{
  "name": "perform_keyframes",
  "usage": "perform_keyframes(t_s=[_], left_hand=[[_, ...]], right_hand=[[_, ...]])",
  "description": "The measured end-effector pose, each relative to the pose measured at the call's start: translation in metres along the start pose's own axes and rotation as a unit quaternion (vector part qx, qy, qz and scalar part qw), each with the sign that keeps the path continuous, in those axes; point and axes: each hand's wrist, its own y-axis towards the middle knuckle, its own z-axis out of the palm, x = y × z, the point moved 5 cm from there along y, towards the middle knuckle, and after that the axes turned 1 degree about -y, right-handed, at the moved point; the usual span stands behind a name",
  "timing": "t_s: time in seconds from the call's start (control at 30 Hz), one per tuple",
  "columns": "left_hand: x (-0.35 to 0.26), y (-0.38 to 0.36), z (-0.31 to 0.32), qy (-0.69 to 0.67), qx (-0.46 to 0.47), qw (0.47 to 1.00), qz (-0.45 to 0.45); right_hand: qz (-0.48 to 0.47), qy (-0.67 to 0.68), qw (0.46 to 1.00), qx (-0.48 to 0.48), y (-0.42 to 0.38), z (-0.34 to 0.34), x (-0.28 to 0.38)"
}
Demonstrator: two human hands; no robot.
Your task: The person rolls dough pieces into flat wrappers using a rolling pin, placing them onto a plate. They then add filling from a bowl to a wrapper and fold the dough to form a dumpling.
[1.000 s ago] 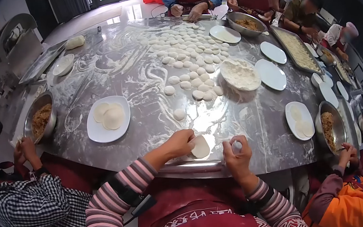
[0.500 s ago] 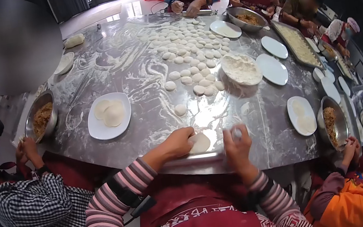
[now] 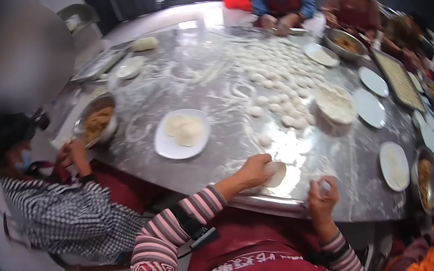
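My left hand (image 3: 255,171) is closed on the edge of a thin round dough wrapper (image 3: 275,174), which is tilted at the near side of the floured metal table. To its right, my right hand (image 3: 323,201) is closed around a short pale rod, seen nearly end-on, that looks like a rolling pin (image 3: 324,187). A gap separates this hand from the wrapper. Beyond my hands lie many flattened dough pieces (image 3: 284,97) and a bowl of flour (image 3: 335,104). Left of them, a white plate (image 3: 162,146) bears a few rolled wrappers (image 3: 187,132).
A co-worker in a checked shirt (image 3: 66,214) sits at left by a metal bowl of filling (image 3: 109,130). Other people work across the table and at right. White plates (image 3: 370,108), a tray of dumplings (image 3: 399,80) and another filling bowl (image 3: 432,190) stand along the right.
The view has turned left, so the table's contents appear farther right. My left hand has tilted the wrapper up, and my right hand with the rolling pin is farther from it.
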Motion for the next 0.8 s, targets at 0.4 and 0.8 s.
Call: perform_keyframes(t_s=[0.4,0.8], left_hand=[[0.059,0.01,-0.12,0.134,-0.212,0.958,-0.14],[0.002,0.059,0.0,0.205,0.009,0.977,-0.053]], right_hand=[[0.1,0.148,0.983,0.033,0.002,0.009,-0.007],[0.127,0.16,0.978,0.044,0.01,0.012,0.006]])
